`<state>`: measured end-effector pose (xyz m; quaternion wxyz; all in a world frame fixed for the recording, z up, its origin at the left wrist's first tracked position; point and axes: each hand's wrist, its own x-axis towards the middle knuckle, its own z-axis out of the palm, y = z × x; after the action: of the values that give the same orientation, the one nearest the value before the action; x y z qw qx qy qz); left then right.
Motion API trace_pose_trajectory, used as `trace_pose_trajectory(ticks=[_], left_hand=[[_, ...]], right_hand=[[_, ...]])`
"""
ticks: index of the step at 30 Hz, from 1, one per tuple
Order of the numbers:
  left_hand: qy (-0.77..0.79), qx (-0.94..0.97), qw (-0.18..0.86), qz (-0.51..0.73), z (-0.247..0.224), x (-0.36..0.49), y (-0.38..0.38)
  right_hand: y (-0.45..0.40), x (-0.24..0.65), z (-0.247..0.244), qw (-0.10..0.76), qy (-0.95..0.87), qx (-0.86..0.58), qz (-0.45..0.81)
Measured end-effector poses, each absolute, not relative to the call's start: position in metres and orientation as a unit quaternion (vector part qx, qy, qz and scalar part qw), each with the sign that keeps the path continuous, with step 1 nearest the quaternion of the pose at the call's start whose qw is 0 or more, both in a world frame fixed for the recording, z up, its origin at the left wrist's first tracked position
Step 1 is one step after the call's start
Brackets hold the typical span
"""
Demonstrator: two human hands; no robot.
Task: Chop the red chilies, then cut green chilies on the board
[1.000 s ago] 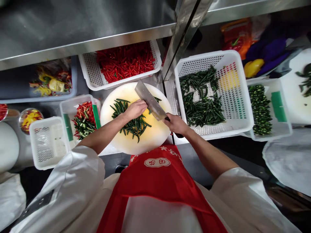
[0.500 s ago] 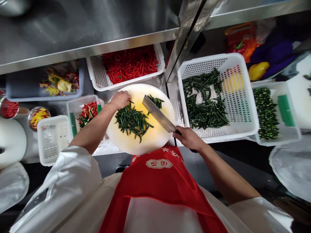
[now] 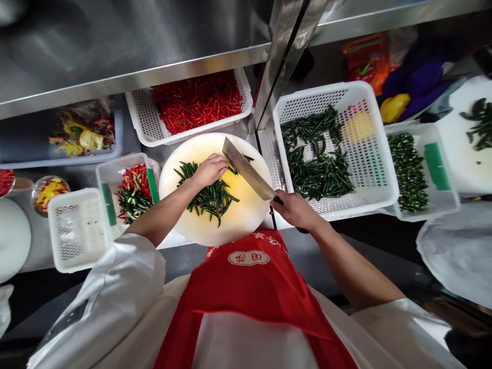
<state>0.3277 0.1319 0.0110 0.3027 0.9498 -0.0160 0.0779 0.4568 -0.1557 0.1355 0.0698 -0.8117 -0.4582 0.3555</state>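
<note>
My right hand (image 3: 294, 209) is wrapped round the dark handle of a cleaver (image 3: 248, 171), whose broad blade slants up and left over a round white cutting board (image 3: 184, 233). Left of the blade, my left hand (image 3: 210, 170) has its fingers bent and drawn together on green chilies at the blade's edge; the fingertips are partly hidden. A heap of whole green chilies (image 3: 213, 202) lies below and left of that hand. Behind the blade a few more chilies (image 3: 248, 158) show, partly covered by it.
White baskets hold red chilies (image 3: 200, 105) at the back and green chilies (image 3: 326, 177) to the right. A clear tub of cut peppers (image 3: 134, 192) and a small white basket (image 3: 79, 197) stand left. A steel shelf (image 3: 146, 72) overhangs the back.
My left hand has moved right across the chili heap to beside the cleaver. Fewer chilies show behind the blade. The whole view has shifted slightly.
</note>
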Motion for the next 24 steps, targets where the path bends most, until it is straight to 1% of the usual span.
trace_pose_trajectory(ticks=[6, 15, 21, 24], left_hand=[[-0.052, 0.952, 0.295, 0.061, 0.009, 0.319, 0.143], [-0.040, 0.947, 0.304, 0.096, 0.004, 0.310, 0.142], [-0.041, 0.943, 0.315, 0.101, 0.003, 0.306, 0.143], [-0.036, 0.941, 0.319, 0.103, 0.003, 0.303, 0.143]], right_hand=[[-0.143, 0.447, 0.149, 0.046, -0.468, -0.806, 0.358], [-0.134, 0.437, 0.155, 0.086, -0.414, -0.791, 0.442], [-0.138, 0.441, 0.169, 0.073, -0.385, -0.789, 0.474], [-0.132, 0.438, 0.159, 0.069, -0.393, -0.784, 0.476]])
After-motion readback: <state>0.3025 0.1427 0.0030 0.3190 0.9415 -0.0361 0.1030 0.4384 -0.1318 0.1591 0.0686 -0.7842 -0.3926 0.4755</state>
